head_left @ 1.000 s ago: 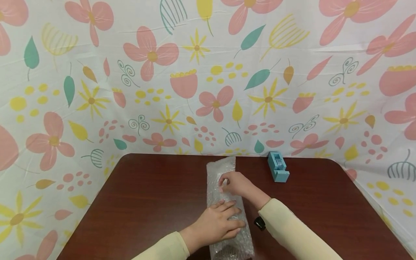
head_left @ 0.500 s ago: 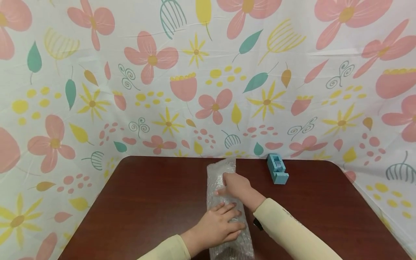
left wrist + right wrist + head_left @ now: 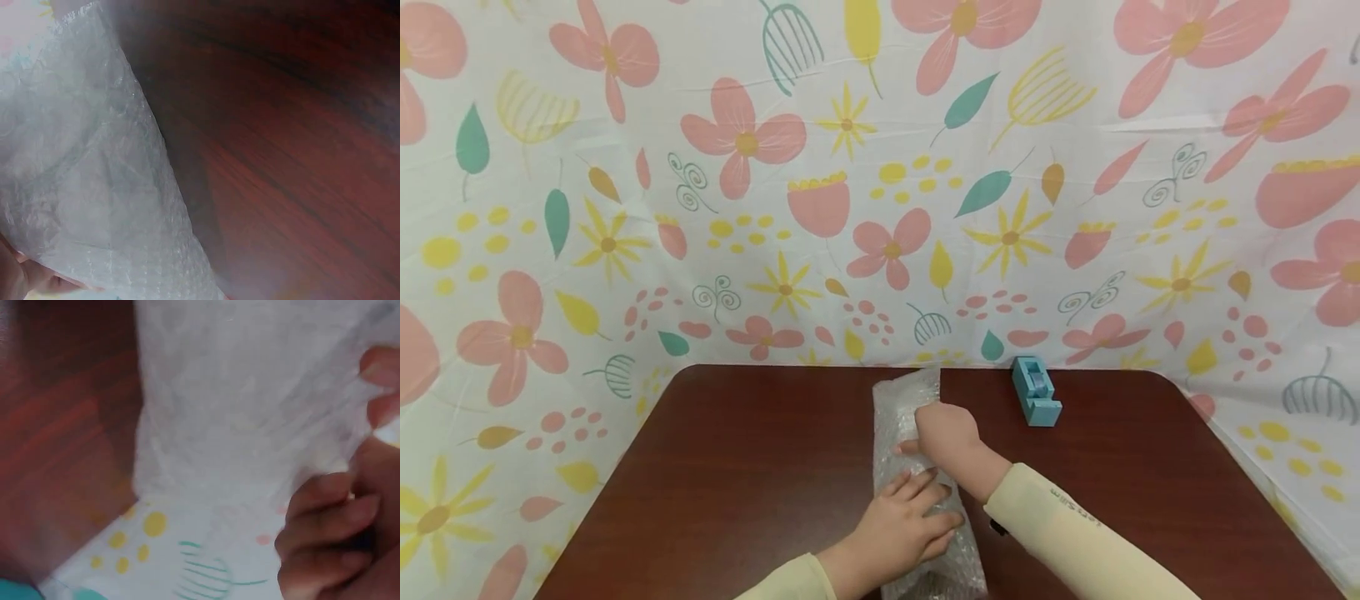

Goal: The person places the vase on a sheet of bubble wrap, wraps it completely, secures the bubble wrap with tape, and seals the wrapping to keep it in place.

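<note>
Bubble-wrap bundle (image 3: pixel 917 467) on the worktop (image 3: pixel 737 467), likely light, soft and slippery: pressed flat-fingered by the left hand (image 3: pixel 904 521), pinched farther along by the right hand (image 3: pixel 946 433).

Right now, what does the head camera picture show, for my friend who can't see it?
Two hands work on a bubble-wrap bundle on a dark red table: the left hand presses it flat, the right hand grips farther along. A blue tape dispenser stands nearby.

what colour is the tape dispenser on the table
Light blue; the tape dispenser shows best in the head view.
</note>
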A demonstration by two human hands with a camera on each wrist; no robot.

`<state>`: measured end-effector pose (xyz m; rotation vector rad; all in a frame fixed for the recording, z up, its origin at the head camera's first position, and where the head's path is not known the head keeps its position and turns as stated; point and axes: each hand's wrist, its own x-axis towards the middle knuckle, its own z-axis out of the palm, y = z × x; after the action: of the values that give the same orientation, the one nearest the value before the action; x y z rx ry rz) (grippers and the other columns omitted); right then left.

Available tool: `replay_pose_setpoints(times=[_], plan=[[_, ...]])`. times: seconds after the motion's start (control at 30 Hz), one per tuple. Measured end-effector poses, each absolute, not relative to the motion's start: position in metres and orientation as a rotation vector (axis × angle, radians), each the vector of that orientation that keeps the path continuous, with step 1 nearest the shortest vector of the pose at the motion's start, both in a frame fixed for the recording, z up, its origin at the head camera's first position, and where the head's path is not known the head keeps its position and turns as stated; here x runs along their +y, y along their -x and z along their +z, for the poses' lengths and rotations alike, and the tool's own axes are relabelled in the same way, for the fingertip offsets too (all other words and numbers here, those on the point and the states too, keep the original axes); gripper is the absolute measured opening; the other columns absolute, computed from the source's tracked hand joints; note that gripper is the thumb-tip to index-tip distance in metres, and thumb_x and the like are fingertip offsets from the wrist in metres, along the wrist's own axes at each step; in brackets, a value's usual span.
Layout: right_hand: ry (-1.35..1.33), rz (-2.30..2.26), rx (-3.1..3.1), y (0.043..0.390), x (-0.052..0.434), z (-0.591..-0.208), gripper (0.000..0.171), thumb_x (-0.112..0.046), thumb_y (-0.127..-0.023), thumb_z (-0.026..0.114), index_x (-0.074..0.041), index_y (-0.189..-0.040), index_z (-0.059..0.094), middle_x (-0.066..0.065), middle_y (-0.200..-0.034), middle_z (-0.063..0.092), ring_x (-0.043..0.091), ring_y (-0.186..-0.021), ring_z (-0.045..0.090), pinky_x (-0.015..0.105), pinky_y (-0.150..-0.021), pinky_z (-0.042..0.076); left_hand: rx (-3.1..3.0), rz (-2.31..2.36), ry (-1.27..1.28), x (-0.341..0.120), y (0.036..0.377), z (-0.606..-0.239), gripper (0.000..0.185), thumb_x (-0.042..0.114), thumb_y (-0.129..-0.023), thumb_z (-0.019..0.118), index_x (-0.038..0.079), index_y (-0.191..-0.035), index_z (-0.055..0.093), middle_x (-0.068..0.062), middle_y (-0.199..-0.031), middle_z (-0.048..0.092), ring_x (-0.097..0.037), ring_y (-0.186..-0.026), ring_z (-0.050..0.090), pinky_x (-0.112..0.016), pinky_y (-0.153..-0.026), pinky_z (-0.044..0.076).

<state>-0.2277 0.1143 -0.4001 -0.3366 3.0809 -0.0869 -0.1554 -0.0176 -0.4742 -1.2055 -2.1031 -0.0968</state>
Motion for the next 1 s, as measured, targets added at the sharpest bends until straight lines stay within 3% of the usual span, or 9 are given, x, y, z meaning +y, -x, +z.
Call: replay_pose_setpoints(times=[0.1,0.2,0.3,0.4,0.57,0.8,1.0], plan=[[0.467,-0.446,2.963,0.237,0.132,-0.409,0.059,-0.050,-0.086,0.078,-0.018,-0.052,0.043,-0.007,-0.048,0.038,0.008,-0.046,0.036,0.023,-0.047,0.032,-2.123,-0.098,1.219,-0.020,0.155,-0.475,0.015,0.042,-0.096,0.069,0.036,-0.109,0.074,0.009,-0.120,0.070,-0.017,-0.124,0.067,-0.036,-0.095,0.060],[0.660,-0.804,2.728,0.247,0.155,-0.414,0.052,-0.033,-0.092,0.076,-0.018,-0.055,0.042,-0.010,-0.051,0.032,0.005,-0.049,0.028,0.019,-0.050,0.028,-2.139,-0.108,1.241,-0.021,0.154,-0.475,0.016,0.042,-0.099,0.066,0.036,-0.111,0.074,0.009,-0.121,0.069,-0.018,-0.125,0.067,-0.037,-0.095,0.060],[0.768,-0.939,2.590,0.250,0.170,-0.415,0.038,-0.022,-0.094,0.074,-0.012,-0.063,0.053,-0.010,-0.056,0.040,0.004,-0.051,0.034,0.018,-0.052,0.033,-2.144,-0.108,1.251,-0.021,0.155,-0.475,0.017,0.042,-0.100,0.064,0.036,-0.113,0.074,0.009,-0.122,0.069,-0.018,-0.127,0.066,-0.037,-0.096,0.060],[0.752,-0.972,2.608,0.249,0.175,-0.414,0.029,-0.021,-0.093,0.075,-0.008,-0.072,0.061,-0.008,-0.060,0.045,0.005,-0.054,0.039,0.020,-0.054,0.036,-2.147,-0.103,1.241,-0.022,0.155,-0.475,0.017,0.042,-0.099,0.065,0.036,-0.112,0.074,0.010,-0.122,0.069,-0.018,-0.127,0.066,-0.037,-0.096,0.060],[0.751,-1.037,2.624,0.246,0.176,-0.417,0.022,-0.023,-0.094,0.073,-0.008,-0.081,0.064,-0.008,-0.061,0.043,0.004,-0.055,0.039,0.020,-0.053,0.037,-2.149,-0.104,1.216,-0.025,0.156,-0.475,0.017,0.042,-0.097,0.067,0.036,-0.112,0.074,0.010,-0.122,0.069,-0.018,-0.126,0.067,-0.037,-0.096,0.060],[0.674,-1.318,2.291,0.247,0.193,-0.418,0.020,-0.013,-0.103,0.060,0.005,-0.112,0.060,0.003,-0.077,0.054,0.009,-0.058,0.041,0.027,-0.056,0.040,-2.161,-0.115,1.204,-0.029,0.155,-0.475,0.019,0.041,-0.097,0.067,0.036,-0.114,0.072,0.009,-0.124,0.069,-0.018,-0.126,0.067,-0.037,-0.096,0.060],[0.732,-1.220,2.444,0.247,0.197,-0.424,0.016,-0.010,-0.097,0.068,0.002,-0.106,0.061,0.008,-0.078,0.062,0.006,-0.062,0.048,0.023,-0.059,0.044,-2.149,-0.130,1.189,-0.032,0.155,-0.477,0.018,0.040,-0.096,0.068,0.036,-0.113,0.071,0.009,-0.124,0.069,-0.017,-0.126,0.067,-0.036,-0.097,0.059]])
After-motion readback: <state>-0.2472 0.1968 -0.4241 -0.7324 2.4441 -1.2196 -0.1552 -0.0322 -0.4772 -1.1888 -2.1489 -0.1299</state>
